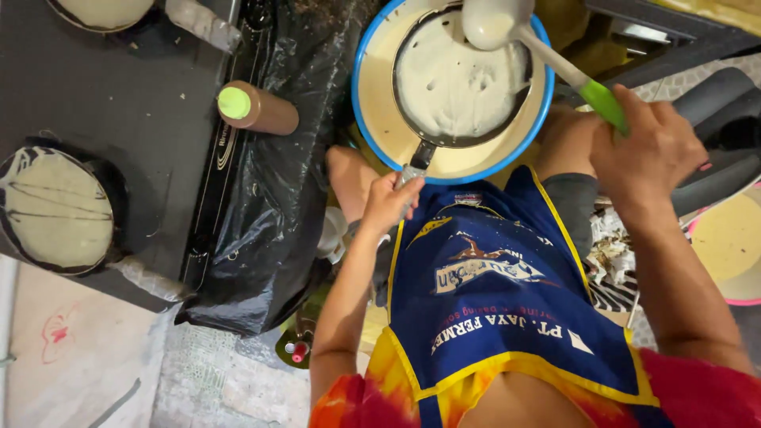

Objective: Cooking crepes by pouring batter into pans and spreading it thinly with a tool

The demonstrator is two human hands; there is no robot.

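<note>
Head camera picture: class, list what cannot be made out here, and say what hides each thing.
- Pan handle: the grip is covered by the left hand.
- Ladle: the handle end is inside the right hand.
- Blue-rimmed bowl: its bottom lies under the pan.
- Pan at top left: cut off by the top edge.
- Pink plate: cut off by the right edge.

1. The left hand (388, 202) is closed in a fist around a handle, knuckles up, thumb side towards the far side.
2. The left forearm runs from the near edge up and slightly right to the wrist, elbow bent close to the body.
3. The right hand (650, 150) is curled around a second handle, back of the hand up.
4. The right forearm comes in from the near right corner, angled up and left.
</note>
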